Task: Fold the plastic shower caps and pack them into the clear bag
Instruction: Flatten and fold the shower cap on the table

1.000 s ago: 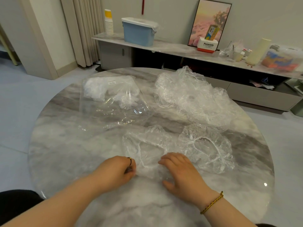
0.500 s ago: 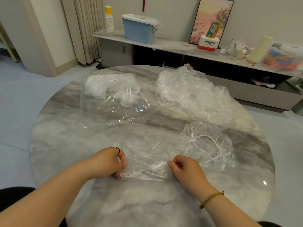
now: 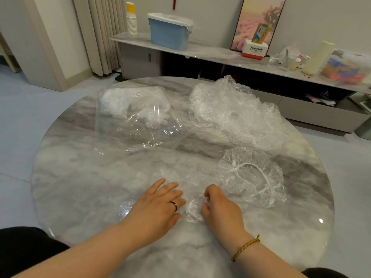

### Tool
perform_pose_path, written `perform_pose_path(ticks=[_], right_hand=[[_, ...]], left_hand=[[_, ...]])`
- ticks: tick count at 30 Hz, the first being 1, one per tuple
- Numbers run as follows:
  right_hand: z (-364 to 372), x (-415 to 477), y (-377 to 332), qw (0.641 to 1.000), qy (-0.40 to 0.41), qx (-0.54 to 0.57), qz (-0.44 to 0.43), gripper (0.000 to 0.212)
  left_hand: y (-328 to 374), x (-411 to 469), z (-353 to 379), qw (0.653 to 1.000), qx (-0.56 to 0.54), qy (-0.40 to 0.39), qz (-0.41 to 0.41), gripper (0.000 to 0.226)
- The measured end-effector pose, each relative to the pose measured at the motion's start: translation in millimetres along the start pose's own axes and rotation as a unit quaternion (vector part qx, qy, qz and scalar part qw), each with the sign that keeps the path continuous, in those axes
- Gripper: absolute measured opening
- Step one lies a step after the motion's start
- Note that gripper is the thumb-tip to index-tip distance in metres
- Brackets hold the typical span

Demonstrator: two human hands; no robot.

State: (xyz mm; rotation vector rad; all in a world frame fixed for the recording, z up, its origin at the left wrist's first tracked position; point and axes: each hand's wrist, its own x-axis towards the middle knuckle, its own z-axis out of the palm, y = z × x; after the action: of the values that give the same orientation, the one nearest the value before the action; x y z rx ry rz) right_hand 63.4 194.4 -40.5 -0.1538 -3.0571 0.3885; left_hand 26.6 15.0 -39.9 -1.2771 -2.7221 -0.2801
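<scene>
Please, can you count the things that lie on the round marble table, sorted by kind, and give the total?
clear bag, partly filled: 1
heap of shower caps, caps inside not countable: 1
single shower caps: 2, the spread shower cap and the crumpled shower cap at the near edge
Total: 4

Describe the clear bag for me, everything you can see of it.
The bag lies flat on the table's far left, apart from the cap pile on its right. It is glossy, creased, transparent film with a small white label near its far edge. Crumpled white packed caps sit in its far half; the near half looks empty. Neither hand touches it: the left hand and right hand are on a cap nearer the person.
</scene>
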Motion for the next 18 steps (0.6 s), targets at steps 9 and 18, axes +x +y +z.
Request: perform_pose_path(ticks=[9, 18], right_hand=[[12, 3, 3, 0.955, 0.199, -0.03, -0.218, 0.038], [-3, -2, -8, 0.911, 0.198, 0.079, -0.352, 0.025]], left_hand=[[-13, 0, 10, 0.986, 0.038, -0.13, -0.097, 0.063], [-9, 3, -6, 0.98, 0.004, -0.163, -0.115, 0.11]])
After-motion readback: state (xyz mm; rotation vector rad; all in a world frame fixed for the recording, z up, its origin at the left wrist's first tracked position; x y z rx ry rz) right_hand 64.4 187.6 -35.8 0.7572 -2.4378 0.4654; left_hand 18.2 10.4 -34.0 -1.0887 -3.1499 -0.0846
